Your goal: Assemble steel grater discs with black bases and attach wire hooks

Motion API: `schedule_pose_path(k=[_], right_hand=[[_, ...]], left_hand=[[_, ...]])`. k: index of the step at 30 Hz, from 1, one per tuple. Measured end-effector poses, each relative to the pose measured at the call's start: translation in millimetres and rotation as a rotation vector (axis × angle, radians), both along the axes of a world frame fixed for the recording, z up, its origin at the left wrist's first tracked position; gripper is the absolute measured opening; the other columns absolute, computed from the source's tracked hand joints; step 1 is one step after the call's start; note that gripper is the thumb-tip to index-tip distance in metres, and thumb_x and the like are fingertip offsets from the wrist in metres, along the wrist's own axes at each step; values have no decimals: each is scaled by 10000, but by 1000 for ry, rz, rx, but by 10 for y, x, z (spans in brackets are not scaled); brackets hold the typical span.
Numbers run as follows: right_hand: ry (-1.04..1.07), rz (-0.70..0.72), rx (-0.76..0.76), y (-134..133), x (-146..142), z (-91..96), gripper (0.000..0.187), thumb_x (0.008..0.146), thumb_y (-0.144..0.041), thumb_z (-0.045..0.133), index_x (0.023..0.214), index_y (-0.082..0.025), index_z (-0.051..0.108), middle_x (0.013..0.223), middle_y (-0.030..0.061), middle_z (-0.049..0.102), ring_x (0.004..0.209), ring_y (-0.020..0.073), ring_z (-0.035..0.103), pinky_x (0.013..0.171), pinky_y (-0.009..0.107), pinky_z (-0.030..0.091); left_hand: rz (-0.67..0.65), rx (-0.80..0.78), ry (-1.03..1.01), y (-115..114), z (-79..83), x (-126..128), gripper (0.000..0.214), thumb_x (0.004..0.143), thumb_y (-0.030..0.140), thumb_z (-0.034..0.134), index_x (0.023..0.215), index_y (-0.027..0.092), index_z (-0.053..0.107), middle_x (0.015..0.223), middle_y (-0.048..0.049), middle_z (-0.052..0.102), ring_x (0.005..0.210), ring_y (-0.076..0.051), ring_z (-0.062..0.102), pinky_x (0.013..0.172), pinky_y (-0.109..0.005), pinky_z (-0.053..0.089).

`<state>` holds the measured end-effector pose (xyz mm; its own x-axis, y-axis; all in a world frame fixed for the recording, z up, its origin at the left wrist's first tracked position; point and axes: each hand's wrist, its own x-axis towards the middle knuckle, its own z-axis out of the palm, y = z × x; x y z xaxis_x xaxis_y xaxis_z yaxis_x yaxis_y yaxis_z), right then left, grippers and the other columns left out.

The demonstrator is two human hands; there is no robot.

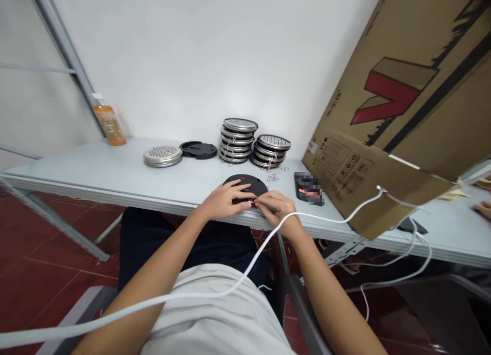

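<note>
A round black plastic disc (251, 181) lies at the table's front edge, partly covered by my hands. My left hand (226, 197) rests on it from the left, fingers spread over its top and thumb by its near edge. At that edge my right hand (276, 206) is closed in a pinch, thumb and forefinger on a small shiny metal piece (252, 203) whose shape is mostly hidden. Loose bent wire clips (272, 178) lie just behind the right hand. Beyond them stand two stacks of metal graters with black rims, a taller stack (237, 140) and a shorter stack (271, 150).
Perforated metal discs (162, 155) and black plastic rings (198, 150) lie at the back left, near an orange bottle (109, 120). To the right are a phone (309, 188) and a large cardboard box (368, 140). A white cable (230, 288) crosses over my right forearm.
</note>
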<state>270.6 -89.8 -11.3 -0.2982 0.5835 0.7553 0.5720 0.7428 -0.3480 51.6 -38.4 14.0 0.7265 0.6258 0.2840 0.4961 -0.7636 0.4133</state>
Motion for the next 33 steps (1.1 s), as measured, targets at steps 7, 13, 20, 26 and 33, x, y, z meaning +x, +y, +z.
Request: schedule_pose_path(k=[7,13,20,26,33], right_hand=[[-50,44,-68,62,-17,88,167,928,-226,572,970,-246,732,876,58,721,806,179,652,767,336,534],[-72,60,-82,62,-31,132,176,927,-227,566,954,-235,740,774,46,685,714,163,617,699,309,508],[-44,76,-148,50,-45,137,194,934,-262,558,943,-229,749,781,46,649,709,153,607,666,289,500],[-27,16,-100,74,-29,92,135,896,-253,618,909,-231,751,884,69,637,809,180,612,731,332,519],[-80,94,-45,95,-9,146,148,909,-219,595,924,-245,740,910,60,685,842,180,638,769,338,532]], left_hand=[[-2,-72,-76,41,-22,-2,444,978,512,400,1329,328,599,1466,45,506,1455,-235,306,1187,-446,272],[65,-88,-134,23,-24,34,423,987,490,377,1252,309,654,1396,47,579,1408,-226,386,1156,-414,334],[55,-31,-118,10,-18,30,408,956,519,445,1235,315,662,1390,46,585,1408,-243,387,1154,-419,339],[60,-22,-111,9,-20,28,408,952,521,453,1236,321,666,1395,53,579,1412,-240,384,1160,-416,332],[51,-58,-119,23,-21,32,425,938,530,472,1251,318,667,1408,34,567,1426,-248,364,1170,-437,314]])
